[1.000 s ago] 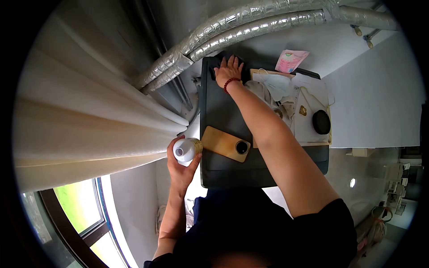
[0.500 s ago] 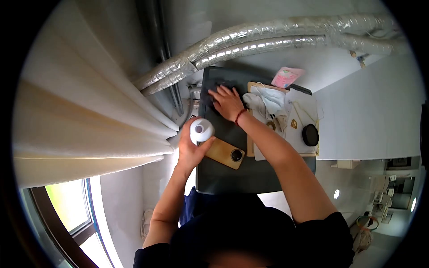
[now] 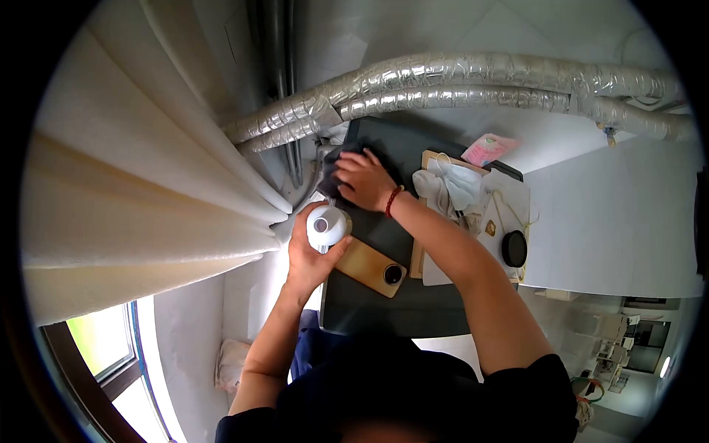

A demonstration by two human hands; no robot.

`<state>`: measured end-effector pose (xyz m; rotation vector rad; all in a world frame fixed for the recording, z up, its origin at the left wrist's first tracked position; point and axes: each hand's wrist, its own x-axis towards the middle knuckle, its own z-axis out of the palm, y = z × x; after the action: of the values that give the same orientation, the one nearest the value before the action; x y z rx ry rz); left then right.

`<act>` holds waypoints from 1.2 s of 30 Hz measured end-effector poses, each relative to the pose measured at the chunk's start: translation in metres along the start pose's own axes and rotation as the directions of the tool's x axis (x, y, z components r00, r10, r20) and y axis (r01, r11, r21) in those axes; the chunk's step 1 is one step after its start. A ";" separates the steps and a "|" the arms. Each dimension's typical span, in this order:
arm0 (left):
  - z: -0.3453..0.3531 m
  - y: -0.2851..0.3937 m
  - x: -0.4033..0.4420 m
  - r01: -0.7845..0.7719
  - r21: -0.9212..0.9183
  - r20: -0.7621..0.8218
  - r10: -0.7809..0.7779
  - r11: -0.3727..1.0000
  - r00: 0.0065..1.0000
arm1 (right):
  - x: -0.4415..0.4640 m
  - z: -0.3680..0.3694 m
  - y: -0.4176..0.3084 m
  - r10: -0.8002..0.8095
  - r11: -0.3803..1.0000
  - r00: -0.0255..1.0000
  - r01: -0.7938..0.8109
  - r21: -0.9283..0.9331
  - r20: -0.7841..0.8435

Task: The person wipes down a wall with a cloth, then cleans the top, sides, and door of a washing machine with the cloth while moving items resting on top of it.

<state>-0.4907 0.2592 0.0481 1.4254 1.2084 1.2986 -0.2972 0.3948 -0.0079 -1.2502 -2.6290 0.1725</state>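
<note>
A white bottle with an open round mouth is in my left hand, thumb and fingers wrapped around it, at the left edge of the dark table. My right hand, with a red bead bracelet at the wrist, lies with fingers apart on a dark cloth at the table's left edge, just beyond the bottle. A gold phone lies next to my left hand, its round black camera facing up.
Right of my right hand, a wooden board bears a face mask, white papers and a black round lid. Behind stands a pink pouch. Foil-wrapped pipes cross beyond the table; a curtain hangs left.
My right hand has moved from the far left part of the table toward the bottle, with the dark cloth under it. My left hand still holds the bottle, now nearer the right hand. The view has shifted.
</note>
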 end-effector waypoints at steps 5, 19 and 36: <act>-0.007 0.005 -0.001 0.029 -0.037 0.009 -0.028 0.999 1.000 | 0.052 0.010 0.047 0.356 0.929 0.913 -0.369 -0.035 -0.198; 0.007 0.007 0.001 0.001 -0.079 0.082 0.005 0.997 0.997 | -0.020 -0.083 0.117 0.699 0.692 0.656 -0.721 0.035 -0.287; 0.013 0.006 -0.001 0.002 -0.059 0.074 0.002 0.998 0.997 | 0.002 -0.006 0.038 0.246 0.965 0.939 -0.260 -0.024 -0.240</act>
<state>-0.4772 0.2577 0.0523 1.4179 1.1124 1.2606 -0.2683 0.4205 -0.0099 -1.5244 -2.2822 -0.0085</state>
